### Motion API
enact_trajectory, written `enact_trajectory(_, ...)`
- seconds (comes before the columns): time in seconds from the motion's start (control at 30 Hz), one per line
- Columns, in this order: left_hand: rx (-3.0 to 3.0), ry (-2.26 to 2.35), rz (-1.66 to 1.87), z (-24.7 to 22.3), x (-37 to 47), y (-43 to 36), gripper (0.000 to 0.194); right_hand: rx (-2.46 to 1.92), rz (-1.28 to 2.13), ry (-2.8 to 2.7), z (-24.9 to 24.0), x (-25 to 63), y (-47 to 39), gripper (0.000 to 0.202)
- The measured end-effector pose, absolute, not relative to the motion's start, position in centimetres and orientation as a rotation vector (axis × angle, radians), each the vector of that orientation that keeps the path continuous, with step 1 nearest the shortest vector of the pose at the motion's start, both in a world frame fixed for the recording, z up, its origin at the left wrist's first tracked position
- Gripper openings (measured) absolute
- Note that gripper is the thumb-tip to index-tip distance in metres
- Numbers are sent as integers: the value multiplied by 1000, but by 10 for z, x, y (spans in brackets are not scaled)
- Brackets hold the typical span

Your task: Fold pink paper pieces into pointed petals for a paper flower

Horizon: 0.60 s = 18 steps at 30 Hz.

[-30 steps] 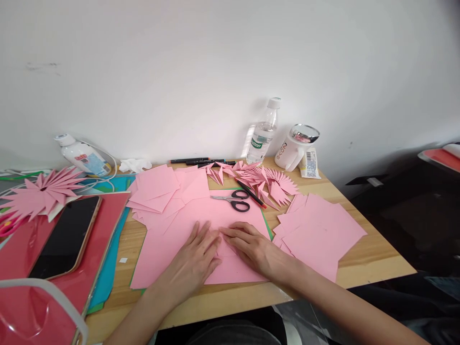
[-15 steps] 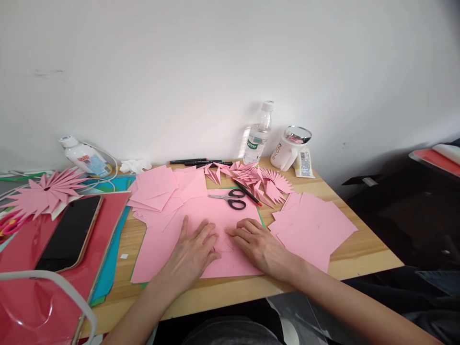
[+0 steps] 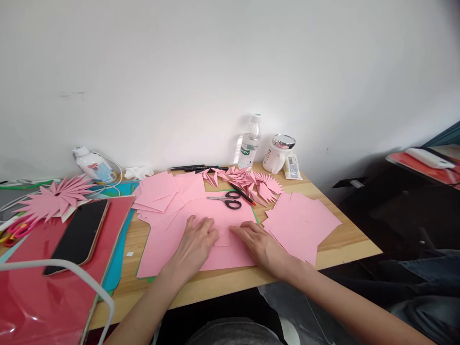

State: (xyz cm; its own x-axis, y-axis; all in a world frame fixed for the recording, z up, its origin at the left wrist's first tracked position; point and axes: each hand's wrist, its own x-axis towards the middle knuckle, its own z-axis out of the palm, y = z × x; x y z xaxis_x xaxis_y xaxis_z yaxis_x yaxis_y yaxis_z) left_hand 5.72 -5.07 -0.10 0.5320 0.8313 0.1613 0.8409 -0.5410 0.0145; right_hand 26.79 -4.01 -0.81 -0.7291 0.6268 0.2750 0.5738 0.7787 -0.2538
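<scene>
Between my hands, a small folded piece of pink paper (image 3: 223, 239) lies on a larger pink sheet (image 3: 161, 256), its outline hard to tell from the sheet. My left hand (image 3: 197, 242) rests palm down at its left side, fingers apart and bent, fingertips on the paper. From the right, my right hand (image 3: 261, 247) reaches over with fingers stretched out, the index fingertip touching the folded piece's upper right edge. Black-handled scissors (image 3: 233, 200) lie just beyond my hands. Loose pink squares are piled left (image 3: 156, 191) and right (image 3: 304, 223).
Folded pink pieces (image 3: 266, 184) and a pen (image 3: 242, 193) lie behind the scissors. A water bottle (image 3: 249, 143) and white mug (image 3: 276, 155) stand near the wall. A phone (image 3: 77, 235) sits on a red folder (image 3: 118, 215) at left, near a pink pleated fan (image 3: 57, 194).
The camera view has shifted slightly, so the table appears a little lower and smaller. My fingers have moved slightly on the folded pink paper, with the left fingers more bent.
</scene>
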Motion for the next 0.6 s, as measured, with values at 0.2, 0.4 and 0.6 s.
enact_trajectory(0.2, -2721, -1667, -259, 4, 65, -40, 17, -1136, 350, -2399, -10, 254, -42, 40)
enact_trajectory(0.4, -2816, -2021, -914, 13, 57, -35, 7, -1170, 791, -2194, -9, 236, -28, 51)
enact_trajectory(0.6, -2370, -2443, -1758, 34, 49, -26, 34, -862, 1388, -1459, 14, 205, 5, 32)
